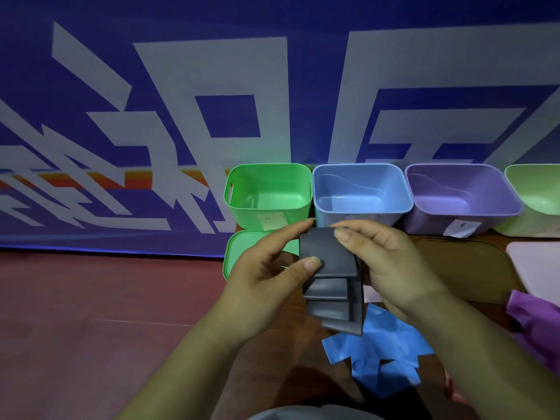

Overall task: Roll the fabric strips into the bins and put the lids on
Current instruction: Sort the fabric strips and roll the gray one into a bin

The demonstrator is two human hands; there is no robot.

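Note:
A dark grey fabric strip [331, 286], folded in several layers, is held up between both hands above the table. My left hand [266, 277] pinches its left edge with the thumb on top. My right hand [385, 268] grips its upper right part, thumb on the top fold. Behind stand open bins in a row: green bin [242, 204], blue bin [406, 189], purple bin [512, 204], pale green bin [515, 183]. A green lid [235, 256] lies in front of the green bin, partly hidden by my left hand.
Blue fabric strips [378, 356] lie in a loose pile on the table below my hands. Purple fabric [533, 319] sits at the right edge. A brown lid [466, 268] and a pale pink lid [536, 265] lie before the right bins. A blue patterned wall stands behind.

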